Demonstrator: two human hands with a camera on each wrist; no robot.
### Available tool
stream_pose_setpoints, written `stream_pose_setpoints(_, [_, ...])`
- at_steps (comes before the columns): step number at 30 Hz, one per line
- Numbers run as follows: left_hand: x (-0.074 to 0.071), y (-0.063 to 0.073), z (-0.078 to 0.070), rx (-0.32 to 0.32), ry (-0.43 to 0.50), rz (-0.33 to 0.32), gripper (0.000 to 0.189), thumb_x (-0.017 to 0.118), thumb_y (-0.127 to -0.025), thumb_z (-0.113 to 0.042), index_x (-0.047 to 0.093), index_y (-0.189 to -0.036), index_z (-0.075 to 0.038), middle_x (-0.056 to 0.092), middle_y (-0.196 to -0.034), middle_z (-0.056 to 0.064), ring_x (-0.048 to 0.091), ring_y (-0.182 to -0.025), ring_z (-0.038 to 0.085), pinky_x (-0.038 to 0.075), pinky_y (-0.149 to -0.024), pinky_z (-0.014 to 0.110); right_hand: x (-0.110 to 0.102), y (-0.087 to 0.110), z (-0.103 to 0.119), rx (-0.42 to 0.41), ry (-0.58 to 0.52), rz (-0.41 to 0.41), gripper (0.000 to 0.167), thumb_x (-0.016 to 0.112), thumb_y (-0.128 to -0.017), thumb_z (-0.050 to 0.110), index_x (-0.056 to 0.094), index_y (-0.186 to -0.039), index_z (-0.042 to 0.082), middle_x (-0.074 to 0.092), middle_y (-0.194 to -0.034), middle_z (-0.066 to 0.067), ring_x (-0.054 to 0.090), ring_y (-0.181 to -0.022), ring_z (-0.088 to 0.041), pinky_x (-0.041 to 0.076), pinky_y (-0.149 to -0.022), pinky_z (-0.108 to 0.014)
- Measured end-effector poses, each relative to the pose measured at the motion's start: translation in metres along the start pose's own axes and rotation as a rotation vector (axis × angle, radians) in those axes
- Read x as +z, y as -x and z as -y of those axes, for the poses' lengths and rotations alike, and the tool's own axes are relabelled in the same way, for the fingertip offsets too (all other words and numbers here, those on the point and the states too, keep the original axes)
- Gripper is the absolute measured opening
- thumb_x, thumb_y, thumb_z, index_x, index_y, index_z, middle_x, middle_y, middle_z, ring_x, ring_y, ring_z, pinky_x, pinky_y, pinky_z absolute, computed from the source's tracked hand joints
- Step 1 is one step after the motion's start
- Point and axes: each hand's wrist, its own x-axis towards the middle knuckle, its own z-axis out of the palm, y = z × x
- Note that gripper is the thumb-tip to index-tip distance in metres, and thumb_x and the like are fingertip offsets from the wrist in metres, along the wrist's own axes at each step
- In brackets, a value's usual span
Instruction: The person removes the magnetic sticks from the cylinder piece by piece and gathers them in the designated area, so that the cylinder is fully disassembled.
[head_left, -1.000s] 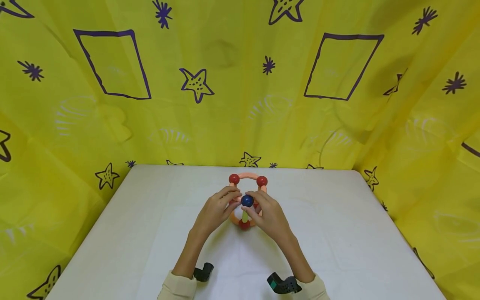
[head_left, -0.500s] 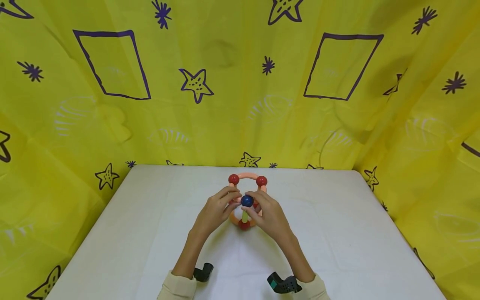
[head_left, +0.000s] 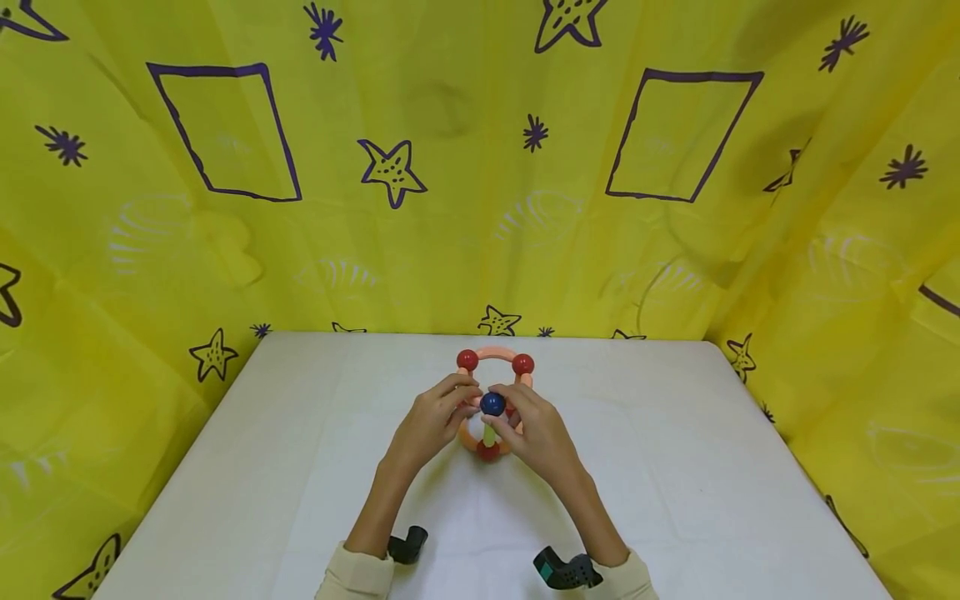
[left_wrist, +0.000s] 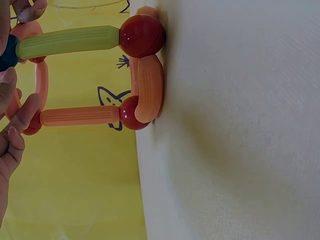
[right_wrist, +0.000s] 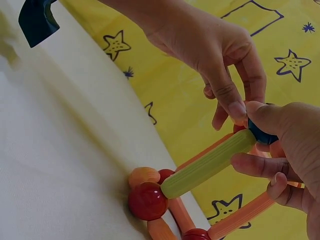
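A ball-and-rod building toy stands on the table as an open frame of red balls [left_wrist: 142, 36] and orange rods [left_wrist: 80, 116]. On its near side a yellow-green rod [right_wrist: 210, 162] rises from a red ball, with a dark blue ball [head_left: 492, 404] at its top. My right hand [head_left: 543, 429] pinches the blue ball between thumb and fingers. From the other side my left hand [head_left: 426, 425] pinches a short visible bit of an orange rod right beside the blue ball; its fingers hide most of that piece.
The white table [head_left: 675, 467] carries the toy near its far middle. Yellow cloth [head_left: 450, 250] with drawn stars hangs behind and at both sides. Dark wrist camera mounts [head_left: 566, 568] sit by the cream sleeves [head_left: 358, 571].
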Motion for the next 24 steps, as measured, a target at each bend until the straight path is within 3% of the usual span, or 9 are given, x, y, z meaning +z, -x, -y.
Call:
stream_pose_setpoints(11, [0.001, 0.0061, 0.0037, -0.021, -0.109, 0.04, 0.026, 0.077, -0.081, -0.005, 0.072, -0.107, -0.009, 0.066, -0.116, 0.002, 0.067, -0.105, 0.019, 0.054, -0.09, 0.026, -0.0007, 0.0017, -0.0004, 0.013, 0.0, -0.006, 0.04, 0.077, -0.085, 0.022, 0.065, -0.12, 0.007, 0.066, -0.103, -0.004, 0.061, -0.069, -0.019, 0.05, -0.062, -0.015])
stream_pose_setpoints(24, [0.0049, 0.0069, 0.0062, 0.036, -0.194, 0.045, 0.029, 0.081, -0.078, -0.009, 0.074, -0.106, -0.011, 0.07, -0.112, 0.001, 0.069, -0.093, 0.016, 0.056, -0.085, 0.028, 0.0012, 0.0015, -0.0007, 0.007, 0.001, -0.017, 0.042, 0.077, -0.085, 0.023, 0.065, -0.121, 0.007, 0.065, -0.096, -0.003, 0.06, -0.069, -0.019, 0.05, -0.061, -0.015])
